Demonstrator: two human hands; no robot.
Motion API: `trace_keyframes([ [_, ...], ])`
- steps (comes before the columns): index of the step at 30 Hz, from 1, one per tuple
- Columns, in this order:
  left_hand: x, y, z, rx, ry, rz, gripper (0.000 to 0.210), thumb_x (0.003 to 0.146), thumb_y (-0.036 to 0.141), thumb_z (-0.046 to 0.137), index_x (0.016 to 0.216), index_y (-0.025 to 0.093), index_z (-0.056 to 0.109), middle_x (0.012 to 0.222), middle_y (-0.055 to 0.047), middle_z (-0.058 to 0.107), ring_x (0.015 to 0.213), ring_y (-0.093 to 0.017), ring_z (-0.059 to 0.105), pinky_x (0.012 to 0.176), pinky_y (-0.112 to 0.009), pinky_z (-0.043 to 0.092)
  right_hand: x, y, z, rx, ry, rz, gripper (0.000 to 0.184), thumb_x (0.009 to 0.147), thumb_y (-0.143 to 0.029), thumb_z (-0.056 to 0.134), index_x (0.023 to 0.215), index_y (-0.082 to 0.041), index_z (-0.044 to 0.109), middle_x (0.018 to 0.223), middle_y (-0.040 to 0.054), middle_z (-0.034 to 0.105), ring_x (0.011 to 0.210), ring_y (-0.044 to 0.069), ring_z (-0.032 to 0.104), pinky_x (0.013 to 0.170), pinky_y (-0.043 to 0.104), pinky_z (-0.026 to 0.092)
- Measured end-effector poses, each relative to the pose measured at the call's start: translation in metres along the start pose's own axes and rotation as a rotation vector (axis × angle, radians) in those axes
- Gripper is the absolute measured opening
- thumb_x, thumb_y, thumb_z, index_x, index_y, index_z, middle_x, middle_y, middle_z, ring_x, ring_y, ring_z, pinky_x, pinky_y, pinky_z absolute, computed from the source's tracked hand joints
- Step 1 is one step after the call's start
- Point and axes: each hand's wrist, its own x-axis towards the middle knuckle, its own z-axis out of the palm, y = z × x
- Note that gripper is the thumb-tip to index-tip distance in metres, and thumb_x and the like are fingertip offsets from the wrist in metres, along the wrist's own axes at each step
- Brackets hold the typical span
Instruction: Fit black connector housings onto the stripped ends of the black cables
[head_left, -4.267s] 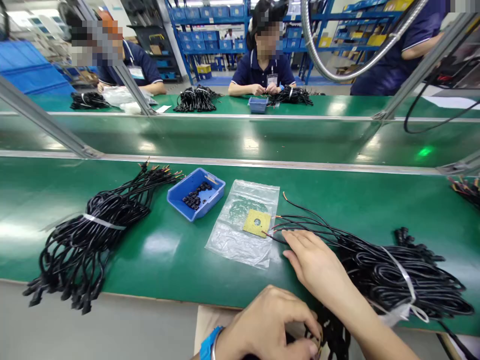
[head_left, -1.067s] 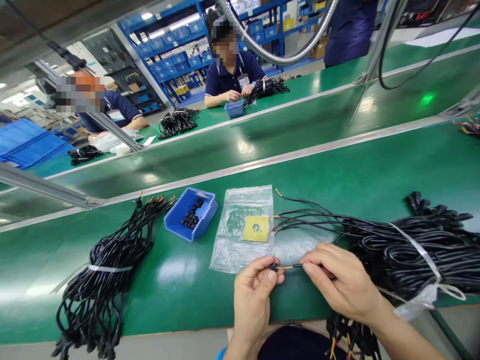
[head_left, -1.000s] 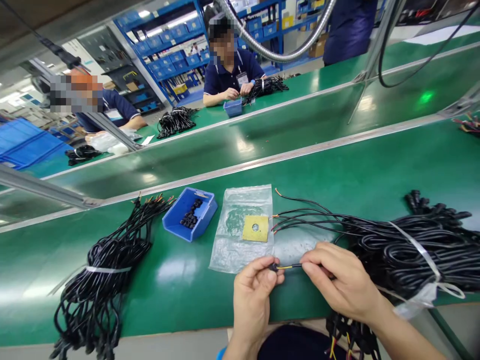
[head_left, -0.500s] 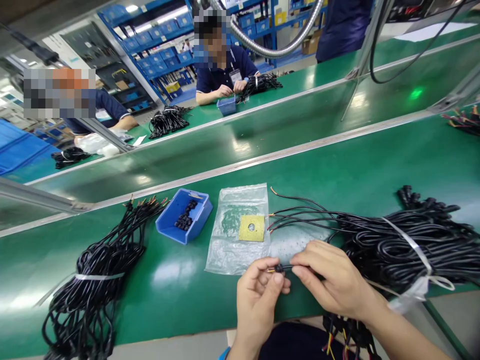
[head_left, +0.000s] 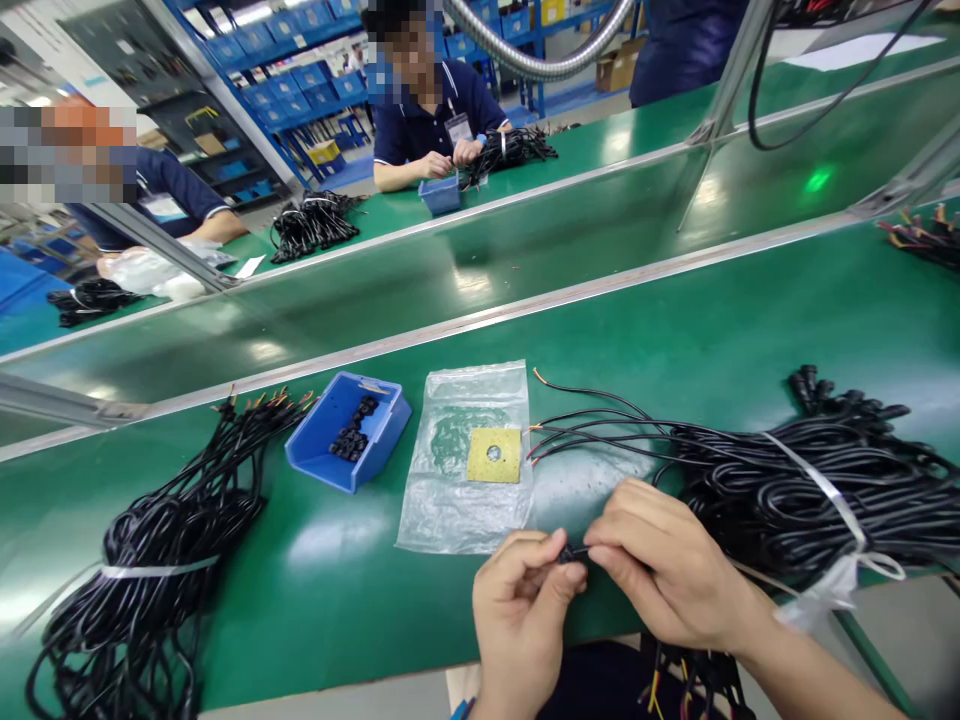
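Note:
Between the thumb and fingers of my left hand (head_left: 523, 615) is a small black connector (head_left: 568, 553), gripped near the table's front edge. My right hand (head_left: 664, 570) pinches a thin black cable (head_left: 583, 549) that runs into the connector's right side. The two hands are close together, fingertips almost meeting. Just beyond them lies a clear plastic bag (head_left: 431, 515) with a square yellow sponge (head_left: 484, 470) on it, a round hole in its middle. To the right, a tied bundle of black cables (head_left: 750, 480) has several stripped ends reaching toward the bag.
A blue bin (head_left: 390, 430) with small black parts stands left of the bag. Another tied cable bundle (head_left: 142, 545) lies farther left. More wire ends (head_left: 694, 675) hang by my lap. Across a metal-framed divider, a person (head_left: 442, 115) handles cables beside a small blue bin (head_left: 440, 197).
My left fingers have closed further over the connector, covering the coloured wire ends that showed at its left. The view has turned slightly, so the table's left-hand things appear farther left.

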Motion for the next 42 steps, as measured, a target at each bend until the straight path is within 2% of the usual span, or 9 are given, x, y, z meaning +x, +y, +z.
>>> trace_keyframes([
  [9, 0.0014, 0.0012, -0.0005, 0.212, -0.047, 0.093, 0.012, 0.075, 0.015, 0.078, 0.085, 0.021, 0.079, 0.07, -0.002, 0.068, 0.059, -0.014, 0.062, 0.052, -0.023, 0.053, 0.0018, -0.002, -0.0004, -0.015, -0.049, -0.039, 0.018, 0.094, -0.013, 0.044, 0.08, -0.017, 0.057, 0.066, 0.0003, 0.051, 0.063, 0.014, 0.044, 0.06, 0.029, 0.032],
  [14, 0.0036, 0.0065, 0.0038, 0.279, -0.057, 0.131, 0.01, 0.074, 0.015, 0.078, 0.081, 0.021, 0.079, 0.069, -0.002, 0.071, 0.059, -0.015, 0.064, 0.056, -0.023, 0.053, 0.0007, -0.0018, 0.0012, -0.048, -0.046, -0.063, 0.025, 0.092, -0.011, 0.042, 0.07, -0.018, 0.053, 0.063, -0.0001, 0.047, 0.06, 0.014, 0.042, 0.058, 0.029, 0.032],
  [17, 0.0031, 0.0064, 0.0036, 0.246, -0.067, 0.091, 0.006, 0.074, 0.016, 0.079, 0.079, 0.02, 0.078, 0.067, -0.002, 0.069, 0.059, -0.014, 0.064, 0.056, -0.023, 0.053, 0.0003, -0.0012, 0.0022, -0.048, -0.05, -0.075, 0.026, 0.093, -0.011, 0.042, 0.07, -0.018, 0.053, 0.063, -0.0006, 0.047, 0.059, 0.013, 0.042, 0.057, 0.029, 0.031],
  [23, 0.0005, 0.0012, 0.0014, -0.011, -0.043, -0.116, 0.01, 0.077, 0.022, 0.078, 0.08, 0.016, 0.071, 0.071, -0.001, 0.066, 0.056, -0.013, 0.066, 0.054, -0.023, 0.056, -0.0005, -0.0005, 0.0007, 0.0, -0.035, 0.004, 0.014, 0.094, -0.015, 0.047, 0.089, -0.016, 0.06, 0.072, 0.0019, 0.057, 0.068, 0.015, 0.049, 0.068, 0.032, 0.034],
  [27, 0.0005, 0.0011, 0.0027, -0.008, -0.054, -0.071, 0.009, 0.075, 0.019, 0.079, 0.08, 0.017, 0.072, 0.07, 0.0, 0.065, 0.056, -0.013, 0.066, 0.055, -0.023, 0.056, -0.0003, 0.0002, -0.0014, 0.032, -0.073, 0.0, 0.02, 0.095, -0.014, 0.045, 0.082, -0.016, 0.059, 0.066, -0.0005, 0.053, 0.065, 0.013, 0.045, 0.066, 0.031, 0.032],
  [32, 0.0006, 0.0018, 0.0026, 0.114, -0.083, -0.017, 0.005, 0.075, 0.016, 0.078, 0.079, 0.017, 0.075, 0.068, -0.002, 0.068, 0.059, -0.014, 0.064, 0.056, -0.024, 0.054, 0.0014, 0.0004, -0.0009, 0.024, -0.082, -0.027, 0.02, 0.094, -0.013, 0.045, 0.081, -0.015, 0.06, 0.065, -0.0009, 0.051, 0.063, 0.013, 0.043, 0.062, 0.03, 0.03],
  [37, 0.0026, 0.0035, 0.0043, 0.126, -0.072, -0.051, 0.003, 0.074, 0.016, 0.078, 0.075, 0.017, 0.075, 0.069, -0.003, 0.067, 0.059, -0.014, 0.064, 0.054, -0.023, 0.054, 0.0016, 0.0007, -0.0004, -0.001, -0.102, -0.048, 0.028, 0.093, -0.013, 0.044, 0.067, -0.017, 0.053, 0.061, -0.0016, 0.045, 0.059, 0.012, 0.039, 0.059, 0.029, 0.027],
  [39, 0.0031, 0.0049, 0.0057, 0.093, -0.074, -0.091, 0.004, 0.073, 0.016, 0.078, 0.075, 0.016, 0.075, 0.071, -0.003, 0.067, 0.058, -0.014, 0.065, 0.054, -0.023, 0.055, 0.0016, 0.0002, -0.0012, 0.005, -0.1, -0.049, 0.027, 0.094, -0.013, 0.044, 0.069, -0.018, 0.053, 0.061, -0.0017, 0.046, 0.058, 0.012, 0.039, 0.06, 0.03, 0.027],
  [42, 0.0027, 0.0067, 0.0075, -0.008, -0.053, -0.141, 0.006, 0.074, 0.016, 0.078, 0.078, 0.016, 0.074, 0.068, 0.0, 0.066, 0.054, -0.012, 0.065, 0.054, -0.022, 0.055, 0.0019, -0.001, -0.0027, 0.018, -0.072, -0.015, 0.017, 0.094, -0.014, 0.046, 0.085, -0.017, 0.059, 0.068, 0.0003, 0.054, 0.063, 0.013, 0.047, 0.066, 0.031, 0.03],
])
